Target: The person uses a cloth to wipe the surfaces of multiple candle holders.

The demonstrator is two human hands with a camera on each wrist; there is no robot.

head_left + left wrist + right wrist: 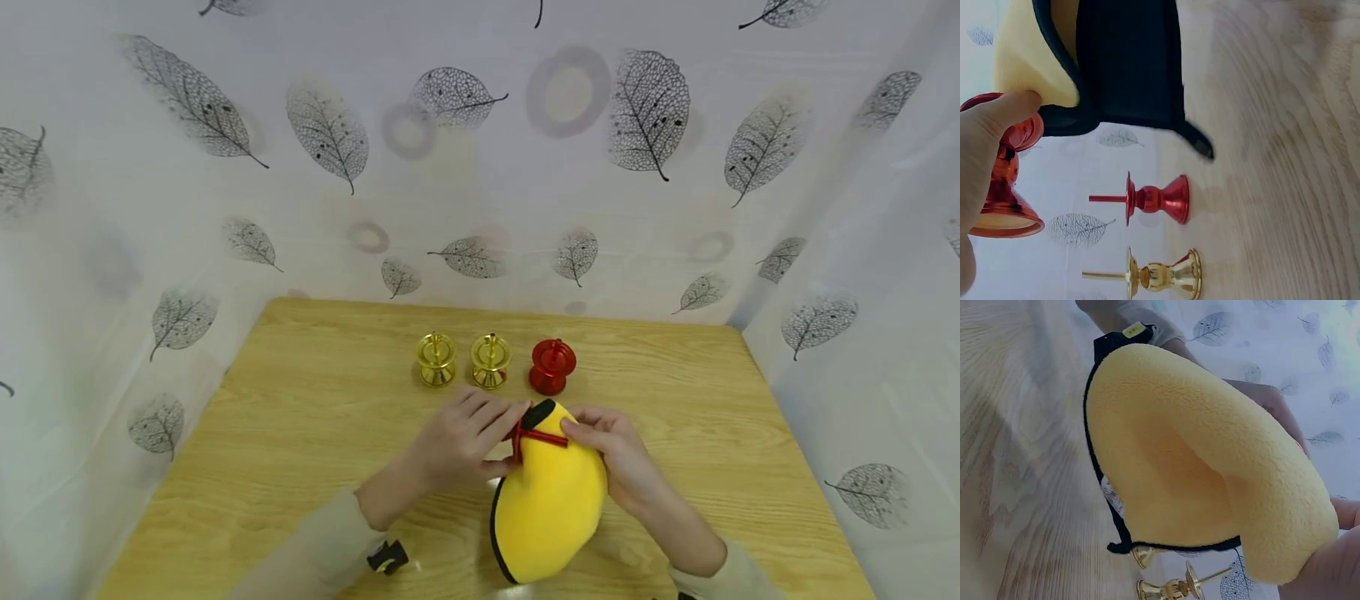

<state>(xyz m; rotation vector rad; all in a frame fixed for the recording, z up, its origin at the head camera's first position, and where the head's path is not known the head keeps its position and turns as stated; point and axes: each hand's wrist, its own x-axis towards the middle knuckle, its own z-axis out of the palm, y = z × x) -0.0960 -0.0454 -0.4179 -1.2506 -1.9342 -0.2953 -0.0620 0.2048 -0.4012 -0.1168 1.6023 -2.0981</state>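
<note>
My left hand [467, 435] grips a red metal candle holder [1009, 187] lying sideways, its spike [546, 437] pointing right across the cloth in the head view. A fuzzy yellow cloth [551, 517] with black edging hangs below and beside the holder. Its other face [1129, 62] looks dark in the left wrist view, where my left thumb touches a yellow fold. My right hand [621, 457] pinches the cloth's upper right edge, thumb on top. In the right wrist view the cloth [1179, 425] hides most of my left hand and the holder.
Behind my hands a second red candle holder [551, 367] stands upright, to the right of two gold candle holders, one in the middle [491, 361] and one at left [436, 359]. They stand on a wood-grain table [322, 392], backed by a white leaf-print curtain [480, 183].
</note>
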